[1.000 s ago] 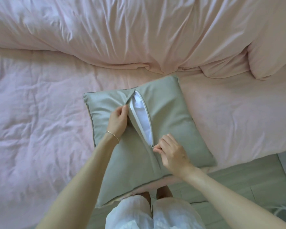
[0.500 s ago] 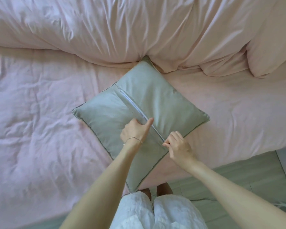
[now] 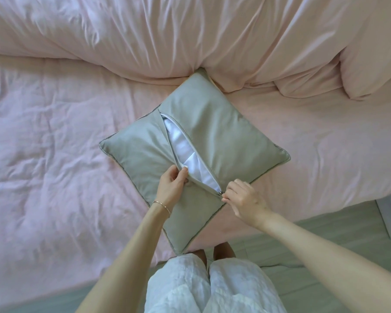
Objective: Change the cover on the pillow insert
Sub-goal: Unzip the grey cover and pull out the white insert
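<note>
Bedding in pale pink covers most of the view: a fitted sheet lies creased across the mattress, and a bunched duvet is piled along the far side. One pink bed pillow sits at the far right, partly over the duvet edge. Flooring in a grey-green plank finish shows along the near right, past the mattress edge. White trousers of the person and two bare feet appear at the bottom centre, close against the bed.

The cover, sage green with piped edges, lies on the sheet near the mattress edge, turned corner-up like a diamond. Its far corner touches the duvet; its near corner overhangs the mattress edge above the feet. A zipper opening runs diagonally across the upper face and gapes wide. The pillow insert, white, shows inside the gap.

The left hand pinches the near-left lip of the opening between thumb and curled fingers. A thin bracelet circles that wrist. The right hand has its fingers curled together, and thumb and forefinger clamp the zipper pull at the near end of the opening.
</note>
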{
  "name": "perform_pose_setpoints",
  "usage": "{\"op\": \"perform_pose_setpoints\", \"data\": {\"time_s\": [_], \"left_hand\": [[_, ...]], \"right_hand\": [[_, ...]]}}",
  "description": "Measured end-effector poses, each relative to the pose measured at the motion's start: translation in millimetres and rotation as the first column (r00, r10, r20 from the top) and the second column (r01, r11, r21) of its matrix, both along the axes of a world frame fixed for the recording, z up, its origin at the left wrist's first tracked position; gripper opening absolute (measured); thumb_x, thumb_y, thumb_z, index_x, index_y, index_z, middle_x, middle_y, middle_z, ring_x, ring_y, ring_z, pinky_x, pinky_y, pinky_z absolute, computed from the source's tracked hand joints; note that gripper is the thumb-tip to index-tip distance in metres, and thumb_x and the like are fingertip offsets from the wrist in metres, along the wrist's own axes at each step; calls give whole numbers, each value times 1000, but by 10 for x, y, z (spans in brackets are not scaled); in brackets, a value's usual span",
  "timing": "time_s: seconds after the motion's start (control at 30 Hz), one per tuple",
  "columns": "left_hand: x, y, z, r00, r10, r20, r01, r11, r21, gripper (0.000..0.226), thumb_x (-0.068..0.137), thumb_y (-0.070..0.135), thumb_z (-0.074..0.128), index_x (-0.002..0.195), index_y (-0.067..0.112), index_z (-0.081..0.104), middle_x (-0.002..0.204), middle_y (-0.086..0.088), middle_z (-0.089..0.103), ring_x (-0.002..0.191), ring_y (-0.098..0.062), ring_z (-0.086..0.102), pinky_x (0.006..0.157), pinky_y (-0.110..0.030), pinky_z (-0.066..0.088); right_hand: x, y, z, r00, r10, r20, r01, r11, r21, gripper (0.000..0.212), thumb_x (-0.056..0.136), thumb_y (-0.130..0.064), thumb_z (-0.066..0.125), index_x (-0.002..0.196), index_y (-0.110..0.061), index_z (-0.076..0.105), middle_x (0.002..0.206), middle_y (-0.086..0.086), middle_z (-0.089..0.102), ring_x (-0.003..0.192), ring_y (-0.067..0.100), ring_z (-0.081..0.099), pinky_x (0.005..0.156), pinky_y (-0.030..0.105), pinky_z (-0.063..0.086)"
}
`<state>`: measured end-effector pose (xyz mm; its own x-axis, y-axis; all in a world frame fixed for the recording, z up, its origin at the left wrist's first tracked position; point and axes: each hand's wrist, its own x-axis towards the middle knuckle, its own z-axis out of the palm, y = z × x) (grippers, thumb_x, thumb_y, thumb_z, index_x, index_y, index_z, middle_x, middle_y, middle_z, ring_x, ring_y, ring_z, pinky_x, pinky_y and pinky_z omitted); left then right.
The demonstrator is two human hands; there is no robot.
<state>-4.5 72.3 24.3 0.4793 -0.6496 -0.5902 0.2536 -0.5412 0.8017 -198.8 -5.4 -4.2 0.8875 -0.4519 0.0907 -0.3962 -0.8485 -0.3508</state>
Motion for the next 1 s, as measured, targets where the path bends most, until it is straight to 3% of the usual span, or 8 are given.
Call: {"op": "perform_pose_setpoints", "data": {"time_s": [0.1, 0.27, 0.37, 0.47, 0.63, 0.73, 0.9, 1.0], "left_hand": [[30, 104, 3, 992, -111, 56, 109, 994, 24, 28, 92, 21, 53, 68, 9, 46, 64, 0, 44, 64, -11, 44, 66, -25, 37], [100, 318, 61, 925, -307, 223, 307, 951, 35, 49, 73, 42, 50, 70, -7, 48, 61, -3, 40, 58, -11, 35, 55, -26, 28], [122, 443, 97, 902, -345, 261, 344, 938, 52, 42, 70, 43, 48, 62, 2, 43, 53, 10, 33, 52, -6, 27, 51, -23, 23], [119, 461, 77, 876, -359, 322, 326, 933, 153, 32, 71, 35, 50, 55, 10, 37, 48, 7, 30, 48, -9, 28, 49, -24, 22], [-43, 188, 63, 706, -463, 535, 249, 870, 425, 24, 78, 25, 57, 65, 16, 39, 72, 3, 40, 67, -27, 47, 58, -31, 29], [-94, -119, 79, 706, -384, 595, 182, 910, 372, 19, 77, 18, 56, 89, 10, 44, 90, -7, 47, 83, -30, 50, 66, -35, 35], [161, -551, 106, 647, -339, 683, 136, 932, 335, 20, 88, 15, 49, 102, 1, 53, 108, -18, 55, 95, -36, 54, 75, -40, 37], [327, -555, 51, 808, -259, 528, 127, 954, 273, 15, 89, 10, 50, 95, 2, 62, 94, -18, 65, 88, -33, 58, 72, -36, 40]], "right_hand": [[84, -124, 136, 1000, -15, 18, 14, 998, 58, 24, 84, -22, 49, 69, -11, 64, 71, 2, 56, 64, 19, 50, 57, 26, 34], [695, -263, 371, 960, -274, 51, 267, 957, 114, 35, 81, -38, 47, 90, -8, 63, 83, 5, 62, 76, 26, 57, 64, 35, 48], [1077, -288, 400, 907, -343, -244, 379, 917, 121, 51, 81, -53, 52, 108, -10, 53, 105, 5, 57, 98, 27, 53, 81, 38, 40], [1197, -297, 312, 838, -360, -410, 434, 895, 102, 37, 91, -41, 47, 110, -9, 46, 116, 8, 55, 110, 27, 47, 84, 37, 33], [960, -374, 252, 837, -481, -261, 547, 724, 420, 20, 95, -18, 49, 96, 0, 56, 98, 17, 62, 95, 33, 53, 72, 35, 33], [803, -302, 276, 836, -509, -205, 541, 701, 465, 17, 92, -14, 53, 89, 1, 58, 86, 12, 63, 84, 30, 55, 67, 32, 32], [604, -155, 299, 781, -613, -118, 571, 625, 532, 17, 92, -10, 53, 76, -5, 55, 62, -5, 48, 66, 20, 46, 59, 29, 27], [544, -170, 288, 722, -674, -157, 635, 555, 537, 22, 94, -10, 49, 72, -12, 46, 58, -7, 44, 64, 22, 44, 57, 31, 26]]}}
